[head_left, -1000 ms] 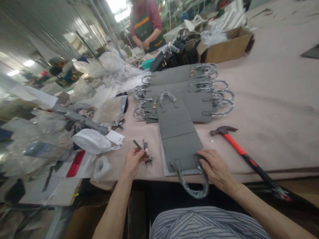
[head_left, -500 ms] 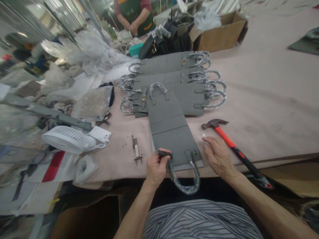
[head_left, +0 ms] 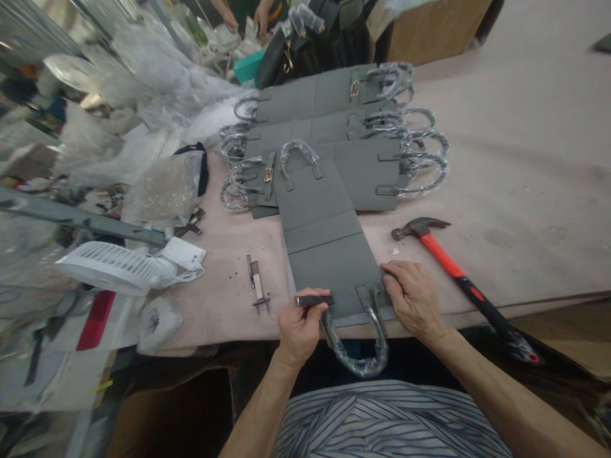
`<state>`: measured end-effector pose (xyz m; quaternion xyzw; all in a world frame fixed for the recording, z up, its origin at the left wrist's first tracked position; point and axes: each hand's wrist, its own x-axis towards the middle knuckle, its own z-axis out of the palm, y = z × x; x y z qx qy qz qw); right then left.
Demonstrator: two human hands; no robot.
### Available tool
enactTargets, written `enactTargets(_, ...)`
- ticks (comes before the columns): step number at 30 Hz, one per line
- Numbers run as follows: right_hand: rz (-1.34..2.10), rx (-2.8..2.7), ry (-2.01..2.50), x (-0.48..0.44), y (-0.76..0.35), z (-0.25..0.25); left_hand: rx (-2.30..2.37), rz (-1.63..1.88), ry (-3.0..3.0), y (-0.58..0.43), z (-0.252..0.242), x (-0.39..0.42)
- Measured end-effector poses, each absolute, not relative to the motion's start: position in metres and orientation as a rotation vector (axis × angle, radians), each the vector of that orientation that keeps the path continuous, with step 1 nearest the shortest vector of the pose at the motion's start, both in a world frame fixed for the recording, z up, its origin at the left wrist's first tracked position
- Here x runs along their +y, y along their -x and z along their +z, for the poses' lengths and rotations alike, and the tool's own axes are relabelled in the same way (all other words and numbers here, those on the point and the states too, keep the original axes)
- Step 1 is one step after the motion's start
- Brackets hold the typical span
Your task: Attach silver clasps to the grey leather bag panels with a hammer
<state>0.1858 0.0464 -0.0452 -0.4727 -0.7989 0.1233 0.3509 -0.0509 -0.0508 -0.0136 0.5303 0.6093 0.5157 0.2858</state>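
A long grey bag panel (head_left: 329,245) lies lengthwise toward me, a plastic-wrapped handle at each end. My left hand (head_left: 299,327) is closed around a short dark rod (head_left: 312,300) with a shiny round end, held over the panel's near left corner. At the panel's right edge, my right hand (head_left: 414,299) has its fingers closed together on the edge. The near wrapped handle (head_left: 360,366) hangs over the table's front edge between my hands. Right of my right hand rests a claw hammer (head_left: 442,254) with a red and black grip.
Several more grey bag panels (head_left: 291,98) with wrapped handles lie stacked behind. A small metal tool (head_left: 258,286) lies on the left, near a white fan (head_left: 112,264). Plastic bags (head_left: 157,83) pile up back left. A cardboard box (head_left: 434,32) and a co-worker's hands (head_left: 260,19) are at the back.
My right hand has moved left onto the panel's edge, its fingers closing. The rod in my left hand has turned more level. The view has tilted down slightly.
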Motion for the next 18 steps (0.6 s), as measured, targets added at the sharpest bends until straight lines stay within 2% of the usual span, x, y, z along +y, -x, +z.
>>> enactTargets(18,0.309,-2.092,1.207,0.0461,-0.1860,-0.0421,1.605,1.433,-1.550,0.0462,-0.0106,-0.0448)
